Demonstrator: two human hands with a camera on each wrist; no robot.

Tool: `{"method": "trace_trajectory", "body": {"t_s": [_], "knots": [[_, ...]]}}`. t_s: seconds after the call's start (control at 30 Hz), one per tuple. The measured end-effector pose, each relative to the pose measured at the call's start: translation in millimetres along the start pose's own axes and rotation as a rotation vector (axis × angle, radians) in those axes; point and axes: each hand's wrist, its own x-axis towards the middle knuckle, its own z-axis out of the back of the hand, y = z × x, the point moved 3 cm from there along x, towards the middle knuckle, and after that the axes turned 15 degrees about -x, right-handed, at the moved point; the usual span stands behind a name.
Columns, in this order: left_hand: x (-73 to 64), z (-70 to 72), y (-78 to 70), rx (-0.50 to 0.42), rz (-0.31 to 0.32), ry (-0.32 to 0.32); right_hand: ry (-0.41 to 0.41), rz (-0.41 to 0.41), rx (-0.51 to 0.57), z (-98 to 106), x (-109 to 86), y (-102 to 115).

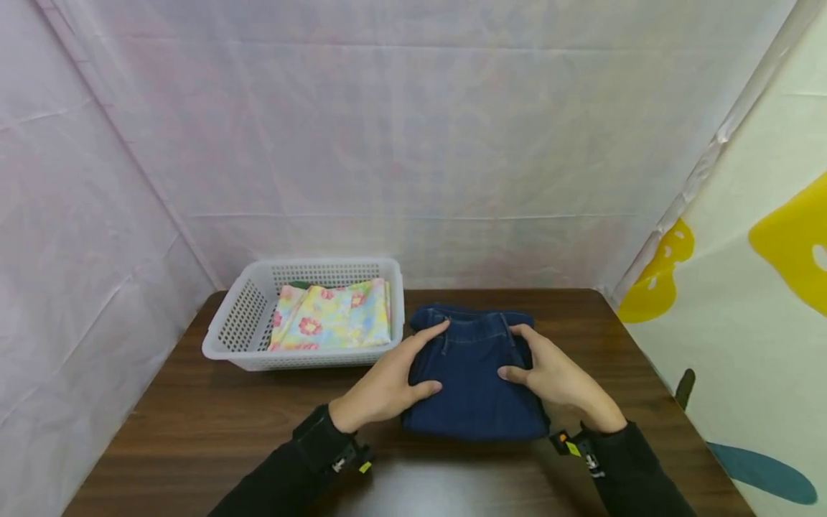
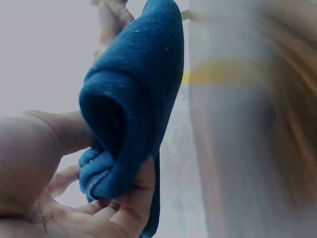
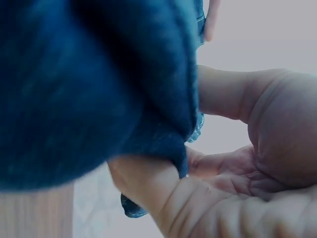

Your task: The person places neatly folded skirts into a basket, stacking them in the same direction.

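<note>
Folded dark blue jeans (image 1: 478, 388) are held between both hands over the wooden table, waistband toward the far side. My left hand (image 1: 388, 380) grips their left edge, its thumb on the upper face and fingers reaching under the folds, as the left wrist view of the jeans (image 2: 133, 74) shows. On the opposite edge my right hand (image 1: 558, 373) holds them the same way; in the right wrist view its fingers curl beneath the denim (image 3: 99, 99) and the thumb presses on top.
A white plastic basket (image 1: 222, 352) stands left of the jeans on the dark wooden table (image 1: 258, 424). In it lies a folded floral cloth (image 1: 336, 319) in yellow, blue and pink, with something dark green behind. White curtain sheets (image 1: 413, 143) hang close behind the table.
</note>
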Motion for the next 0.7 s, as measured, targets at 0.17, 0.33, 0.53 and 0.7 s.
{"method": "trace_trajectory", "body": {"t_s": [0.17, 0.33, 0.53, 0.7], "knots": [[-3.7, 13.4, -7.8, -0.051, -0.041, -0.023, -0.019, 0.006, 0.041, 6, 1.1, 6], [-6.8, 29.4, -13.2, -0.037, -0.063, -0.056, -0.035, 0.017, 0.059, 8, 9.1, 17], [-9.2, 58.7, -19.0, 0.040, -0.055, -0.107, -0.043, 0.043, 0.064, 13, 31.4, 37], [-10.8, 87.9, -21.8, 0.112, -0.029, -0.147, -0.040, 0.061, 0.119, 16, 54.0, 58]]}}
